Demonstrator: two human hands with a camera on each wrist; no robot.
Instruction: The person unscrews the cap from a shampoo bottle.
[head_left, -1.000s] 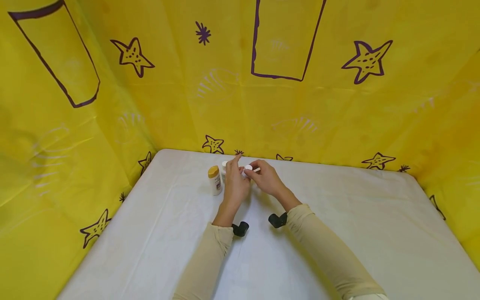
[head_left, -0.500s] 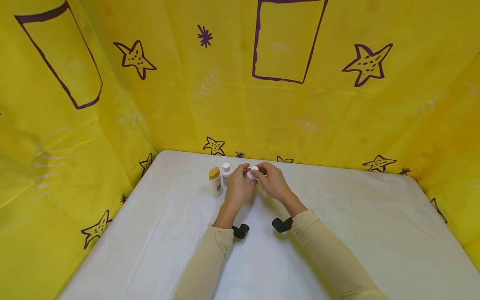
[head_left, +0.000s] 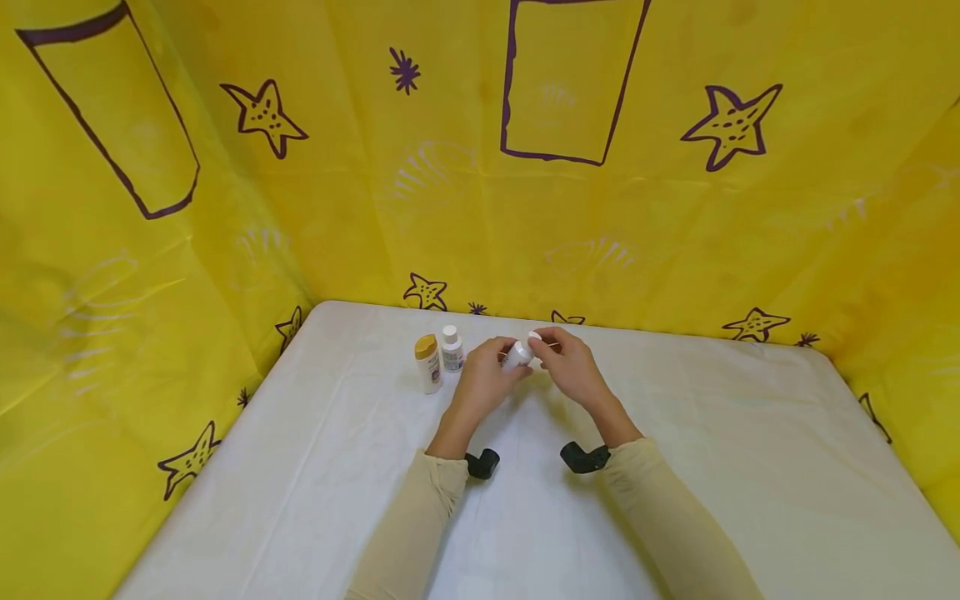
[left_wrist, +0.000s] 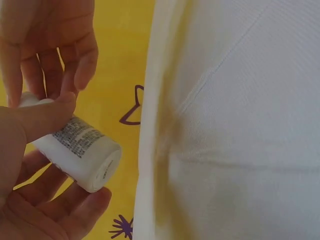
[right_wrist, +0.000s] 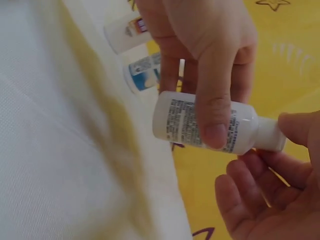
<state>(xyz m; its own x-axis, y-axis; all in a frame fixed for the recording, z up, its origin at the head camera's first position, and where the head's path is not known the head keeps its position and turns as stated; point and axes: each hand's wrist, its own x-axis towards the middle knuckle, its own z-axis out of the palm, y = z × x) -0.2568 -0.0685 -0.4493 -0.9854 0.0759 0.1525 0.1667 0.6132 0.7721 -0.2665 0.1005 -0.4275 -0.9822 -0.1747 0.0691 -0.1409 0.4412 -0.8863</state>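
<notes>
Above the white table (head_left: pixel 300 483), head view: held bottle (head_left: pixel 516 357) found tilted between the two hands, off the surface; taken as the landmark below.
Left hand: the left hand (head_left: pixel 483 379), on the held bottle's left, grips its body.
Right hand: the right hand (head_left: pixel 573 367), on the held bottle's right, pinches the white cap (head_left: pixel 535 337).
Standing bottles: yellow-capped bottle (head_left: pixel 428 364) and white-capped bottle (head_left: pixel 452 350), both upright, left of the held bottle, near each other.
Left wrist view, bottle base: flat end points away from the right hand; left thumb lies across the body, fingers curl beneath. Printed label (left_wrist: pixel 78 136) partly exposed.
Right wrist view, cap end: cap sits in line with the held bottle's neck, right thumb and a finger at it. Whether it is threaded or loose cannot be told.
Risk, cap: judged liable to drop if already loose, since few fingertips hold it.
Risk, bottle: the smooth, rounded body could turn or slip under the left thumb if twisted hard.
Risk, contents: could spill through the tilt should the cap come away; whether anything is inside is not visible.
</notes>
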